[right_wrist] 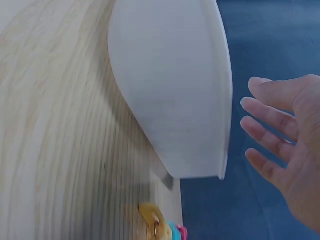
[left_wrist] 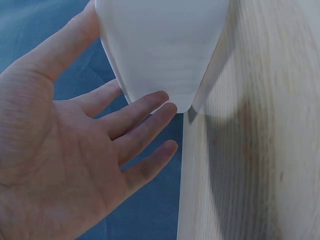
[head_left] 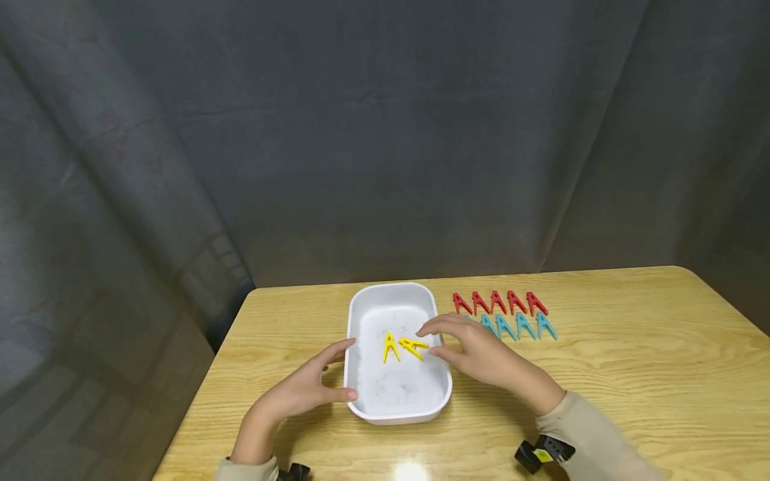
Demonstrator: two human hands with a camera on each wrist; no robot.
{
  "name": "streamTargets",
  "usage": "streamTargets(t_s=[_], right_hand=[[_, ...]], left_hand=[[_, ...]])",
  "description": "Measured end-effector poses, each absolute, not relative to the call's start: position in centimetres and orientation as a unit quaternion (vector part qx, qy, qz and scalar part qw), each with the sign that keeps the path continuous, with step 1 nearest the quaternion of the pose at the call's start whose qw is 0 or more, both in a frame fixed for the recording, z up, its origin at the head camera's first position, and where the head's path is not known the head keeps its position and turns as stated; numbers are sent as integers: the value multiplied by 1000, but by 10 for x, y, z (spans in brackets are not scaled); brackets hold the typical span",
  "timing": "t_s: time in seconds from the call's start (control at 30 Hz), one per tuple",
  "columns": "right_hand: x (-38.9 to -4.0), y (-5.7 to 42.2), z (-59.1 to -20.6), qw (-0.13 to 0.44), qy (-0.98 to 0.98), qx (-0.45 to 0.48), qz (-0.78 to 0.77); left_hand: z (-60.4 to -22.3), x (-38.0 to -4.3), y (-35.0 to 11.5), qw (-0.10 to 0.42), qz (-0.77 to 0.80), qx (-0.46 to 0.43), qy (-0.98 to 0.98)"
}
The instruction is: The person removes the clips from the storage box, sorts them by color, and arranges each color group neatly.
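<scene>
A white rectangular tray [head_left: 397, 397] stands on the table, with two yellow clothespins [head_left: 412, 344] lying on its floor. My left hand [head_left: 303, 387] rests against the tray's left side, thumb by the rim; its fingers are spread in the left wrist view. Above the tray's right rim hovers my right hand [head_left: 475, 351], fingers loosely bent, holding nothing, fingertips near the right-hand yellow clothespin. In the right wrist view, another yellow clothespin [right_wrist: 147, 212] is on the table beside the tray; the right hand seems to hide it from the head view.
Right of the tray, several red clothespins [head_left: 512, 298] form a back row, with several blue clothespins [head_left: 543, 322] in front, partly covered by the right hand. A wooden tabletop [head_left: 650, 361] extends to the right. Dark grey curtain [head_left: 385, 147] hangs behind and at the sides.
</scene>
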State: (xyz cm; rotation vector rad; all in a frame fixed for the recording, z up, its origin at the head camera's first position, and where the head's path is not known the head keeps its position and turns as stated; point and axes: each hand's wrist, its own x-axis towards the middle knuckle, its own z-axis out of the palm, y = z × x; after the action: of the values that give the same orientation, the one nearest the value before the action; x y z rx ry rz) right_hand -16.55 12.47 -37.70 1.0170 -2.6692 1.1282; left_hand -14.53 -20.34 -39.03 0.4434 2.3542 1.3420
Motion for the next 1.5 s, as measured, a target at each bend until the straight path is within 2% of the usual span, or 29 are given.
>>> streamTargets(t_s=[0.77,1.13,1.5], right_hand=[[-211,61,-387,-16,-867,401,295],[-223,44,-398,-69,-881,381,271],[-225,42,-404,-96,-902,363,211]], left_hand=[[-391,-146,-206,194,477,174,839],[-392,-144,-208,193,480,167,839],[-390,-145,-206,193,483,172,837]])
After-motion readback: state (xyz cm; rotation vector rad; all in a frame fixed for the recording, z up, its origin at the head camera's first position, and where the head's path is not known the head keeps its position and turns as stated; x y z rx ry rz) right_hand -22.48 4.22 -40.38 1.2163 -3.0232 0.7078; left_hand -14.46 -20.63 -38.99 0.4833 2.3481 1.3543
